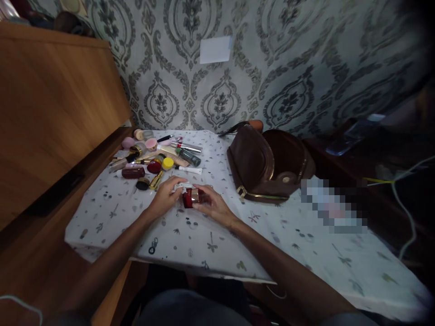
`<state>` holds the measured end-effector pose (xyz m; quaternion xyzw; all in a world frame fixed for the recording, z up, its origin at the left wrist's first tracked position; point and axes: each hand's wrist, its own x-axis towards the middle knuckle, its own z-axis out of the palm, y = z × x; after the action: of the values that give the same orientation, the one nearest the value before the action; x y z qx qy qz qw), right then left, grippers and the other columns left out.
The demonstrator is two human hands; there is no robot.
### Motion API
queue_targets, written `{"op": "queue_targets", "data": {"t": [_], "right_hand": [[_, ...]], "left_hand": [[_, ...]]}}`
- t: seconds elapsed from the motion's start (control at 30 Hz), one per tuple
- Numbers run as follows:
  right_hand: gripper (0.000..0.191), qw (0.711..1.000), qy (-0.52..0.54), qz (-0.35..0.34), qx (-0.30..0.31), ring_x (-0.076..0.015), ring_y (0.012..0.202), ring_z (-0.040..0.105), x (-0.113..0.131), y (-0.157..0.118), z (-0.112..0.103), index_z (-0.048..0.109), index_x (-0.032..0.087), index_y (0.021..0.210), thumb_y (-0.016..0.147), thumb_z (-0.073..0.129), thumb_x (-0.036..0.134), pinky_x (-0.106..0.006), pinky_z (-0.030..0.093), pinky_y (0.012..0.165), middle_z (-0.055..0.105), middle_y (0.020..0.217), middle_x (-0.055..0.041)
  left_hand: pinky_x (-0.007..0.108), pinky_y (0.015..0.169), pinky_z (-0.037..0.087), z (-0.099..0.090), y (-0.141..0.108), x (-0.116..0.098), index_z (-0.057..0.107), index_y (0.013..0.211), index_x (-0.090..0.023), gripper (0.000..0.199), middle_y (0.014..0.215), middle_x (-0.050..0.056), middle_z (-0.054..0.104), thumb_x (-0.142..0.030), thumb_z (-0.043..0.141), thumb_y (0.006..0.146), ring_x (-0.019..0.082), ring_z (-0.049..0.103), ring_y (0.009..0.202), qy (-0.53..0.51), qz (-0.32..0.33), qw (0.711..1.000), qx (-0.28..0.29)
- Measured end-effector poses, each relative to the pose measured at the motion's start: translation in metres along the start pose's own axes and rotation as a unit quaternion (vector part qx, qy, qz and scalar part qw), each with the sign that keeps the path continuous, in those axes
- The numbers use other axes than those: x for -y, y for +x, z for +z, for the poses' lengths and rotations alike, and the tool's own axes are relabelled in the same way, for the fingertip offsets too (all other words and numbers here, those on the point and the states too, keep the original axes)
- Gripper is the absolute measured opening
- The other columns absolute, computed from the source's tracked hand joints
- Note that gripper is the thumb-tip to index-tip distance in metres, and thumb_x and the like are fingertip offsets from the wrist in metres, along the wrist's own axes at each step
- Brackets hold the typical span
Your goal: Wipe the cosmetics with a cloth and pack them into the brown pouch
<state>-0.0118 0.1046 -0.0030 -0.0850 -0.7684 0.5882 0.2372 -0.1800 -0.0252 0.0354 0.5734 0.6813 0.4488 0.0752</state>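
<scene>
A small red bottle with a shiny pinkish-gold cap [188, 198] lies sideways above the patterned white cloth. My right hand [213, 206] has its fingers wrapped round the cap end. Beside it, my left hand [166, 195] pinches a crumpled white cloth or tissue [182, 185] against the red end. Just beyond my left hand are a gold tube [156, 179], a round black-lidded jar [142, 183], a dark red jar [154, 166], a yellow-lidded pot [167, 163] and a white tube [190, 170].
More cosmetics, among them a brown bottle [132, 173] and a green bottle [188, 156], cluster at the back left. An open brown bag [251, 158] stands right of centre. A wooden cabinet [61, 104] borders the left side; a cable [409, 217] hangs at the right.
</scene>
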Motion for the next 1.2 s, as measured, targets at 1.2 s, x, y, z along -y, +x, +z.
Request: {"op": "queue_targets", "data": {"t": [1.2], "right_hand": [[0.054, 1.0, 0.026, -0.006, -0.01, -0.0233, 0.109, 0.063, 0.0, 0.001, -0.003, 0.059, 0.028, 0.13, 0.08, 0.075, 0.041, -0.04, 0.052, 0.092, 0.063, 0.122, -0.0076]], "left_hand": [[0.034, 0.087, 0.05, 0.0, -0.023, -0.013, 0.066, 0.109, -0.019, 0.022, 0.103, 0.007, 0.066, -0.018, 0.048, 0.096, 0.019, 0.061, 0.099, 0.088, 0.115, 0.989, -0.02]]}}
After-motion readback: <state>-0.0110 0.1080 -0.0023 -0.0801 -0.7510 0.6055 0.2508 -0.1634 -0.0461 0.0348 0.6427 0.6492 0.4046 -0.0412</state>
